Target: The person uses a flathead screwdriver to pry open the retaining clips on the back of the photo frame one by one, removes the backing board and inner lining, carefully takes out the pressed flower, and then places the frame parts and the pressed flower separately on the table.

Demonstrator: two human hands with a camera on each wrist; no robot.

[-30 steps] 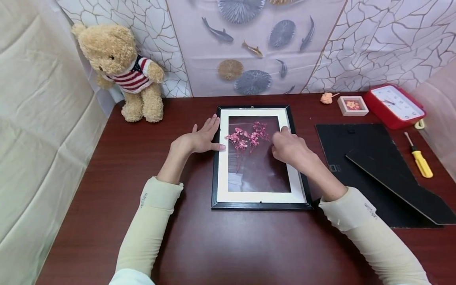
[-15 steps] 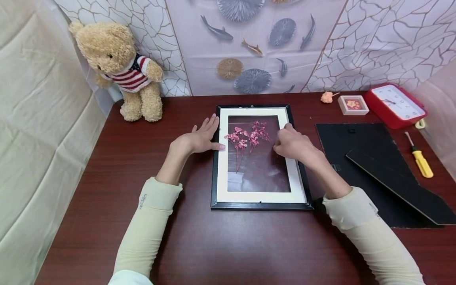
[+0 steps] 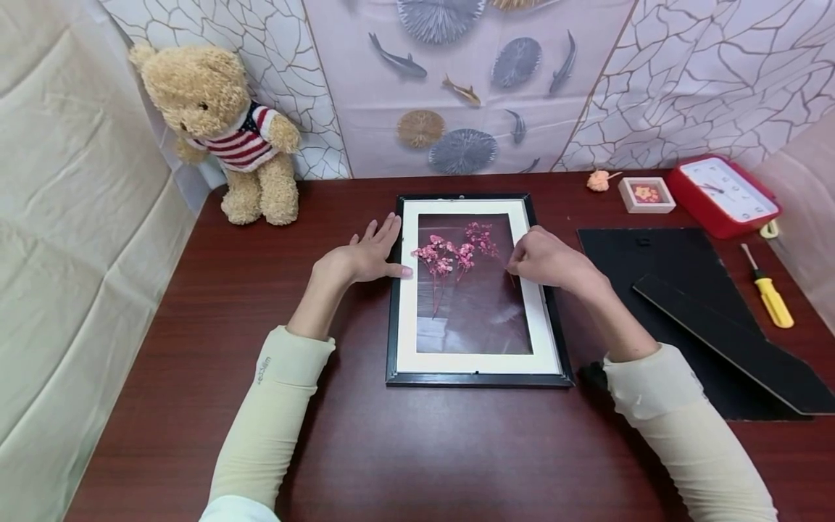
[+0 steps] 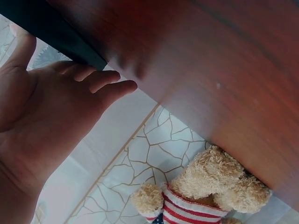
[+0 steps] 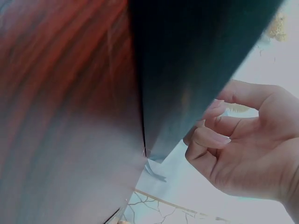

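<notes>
A black picture frame (image 3: 479, 378) with a white mat (image 3: 408, 319) lies on the dark wooden table. Two clusters of small pink dried flowers rest inside the mat's opening. My left hand (image 3: 365, 254) has its fingers spread along the frame's left side, thumb on the mat. In the left wrist view the left hand (image 4: 56, 102) lies beside the dark frame edge, fingers straight. Over the right side of the mat, my right hand (image 3: 551, 257) pinches the thin stem of the right pink dried flower sprig (image 3: 481, 238). The left sprig (image 3: 438, 255) lies flat, its stem pointing toward me.
To the right lies a black backing board (image 3: 652, 261) with a stand leg (image 3: 724, 341) across it. Beyond are a yellow screwdriver (image 3: 773, 297), a red clock (image 3: 724, 192), a small white box (image 3: 646, 194) and an orange pompom (image 3: 598, 180). A teddy bear (image 3: 222, 130) leans at back left.
My right hand has shifted slightly to the right, and the stem between its fingers now shows below them. The right sprig looks a little tilted toward the hand. The left hand stays put.
</notes>
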